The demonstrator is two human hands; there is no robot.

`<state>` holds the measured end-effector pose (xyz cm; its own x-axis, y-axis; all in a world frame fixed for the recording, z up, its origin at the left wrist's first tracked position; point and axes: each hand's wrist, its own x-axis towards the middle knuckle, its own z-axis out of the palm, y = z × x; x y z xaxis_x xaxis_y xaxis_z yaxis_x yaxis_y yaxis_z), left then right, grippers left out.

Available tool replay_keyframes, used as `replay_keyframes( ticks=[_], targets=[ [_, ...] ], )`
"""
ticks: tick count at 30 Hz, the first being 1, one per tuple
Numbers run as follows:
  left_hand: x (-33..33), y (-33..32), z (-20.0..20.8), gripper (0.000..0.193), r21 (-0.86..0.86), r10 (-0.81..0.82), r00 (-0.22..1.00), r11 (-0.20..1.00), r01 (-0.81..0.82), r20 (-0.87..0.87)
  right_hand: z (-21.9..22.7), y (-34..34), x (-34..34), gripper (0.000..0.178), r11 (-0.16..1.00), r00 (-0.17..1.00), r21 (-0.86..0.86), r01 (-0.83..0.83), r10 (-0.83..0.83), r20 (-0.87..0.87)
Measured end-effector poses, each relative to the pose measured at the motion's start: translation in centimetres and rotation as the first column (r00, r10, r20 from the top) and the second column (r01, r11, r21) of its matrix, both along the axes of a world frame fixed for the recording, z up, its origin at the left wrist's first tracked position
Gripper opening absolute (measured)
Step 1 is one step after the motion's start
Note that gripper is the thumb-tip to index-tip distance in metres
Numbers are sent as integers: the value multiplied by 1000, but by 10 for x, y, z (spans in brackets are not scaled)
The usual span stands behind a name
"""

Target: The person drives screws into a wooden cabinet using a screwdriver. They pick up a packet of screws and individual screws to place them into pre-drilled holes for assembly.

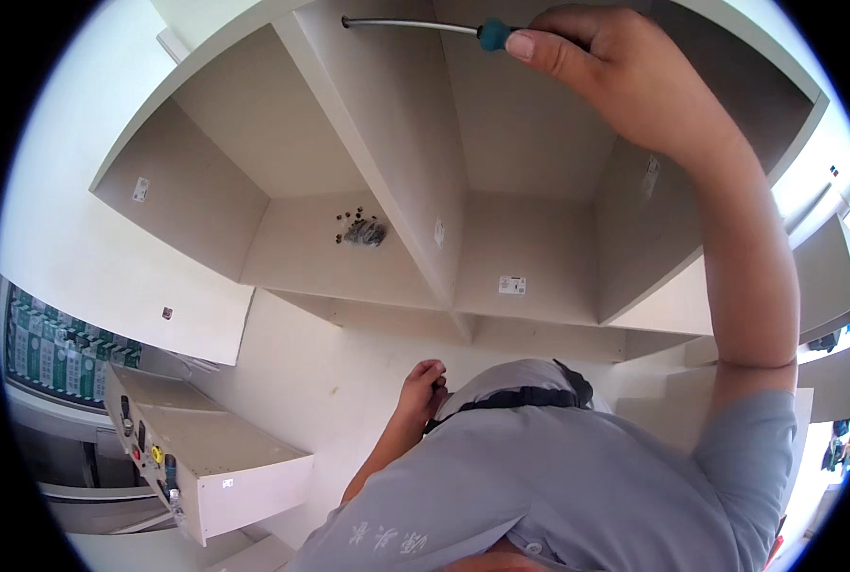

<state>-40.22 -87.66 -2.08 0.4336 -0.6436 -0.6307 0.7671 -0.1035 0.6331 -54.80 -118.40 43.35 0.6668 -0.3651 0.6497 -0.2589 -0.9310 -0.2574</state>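
High in the head view, my right hand is closed round the teal handle of a screwdriver. The long metal shaft points left, and its tip meets a small dark fitting in the upright divider panel of a pale cabinet. Down by my waist, my left hand has its fingers curled in; a dark spot shows at them, but what they hold, if anything, is hidden. A clear bag of small dark fittings lies in the left compartment, with several loose ones beside it.
White labels are stuck to the cabinet's inner panels. At the lower left, a board-like unit carries several tools along its edge. Green-and-white boxes show behind a window at the far left. More panels stand at the right.
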Motion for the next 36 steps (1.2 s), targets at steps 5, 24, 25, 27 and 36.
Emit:
replay_keyframes(
  ticks=[5, 24, 25, 27, 36],
  targets=[
    [25, -12, 1, 13, -394, -118, 956, 919, 3, -267, -70, 17, -35, 39, 954, 984, 273, -125, 84, 158],
    [12, -70, 81, 24, -486, -173, 985, 862, 144, -13, -288, 57, -97, 32, 760, 918, 650, 6, 254, -306],
    [13, -72, 80, 23, -482, -187, 982, 859, 172, 17, -288, 57, -97, 33, 756, 917, 654, 20, 247, -314],
    [13, -75, 77, 23, -474, -214, 974, 852, 225, 78, -290, 56, -99, 33, 748, 915, 663, 44, 236, -328],
    [11, -80, 83, 21, -353, -194, 931, 886, 301, 309, -282, 50, -105, 34, 765, 907, 643, 47, 237, -347]
  ],
)
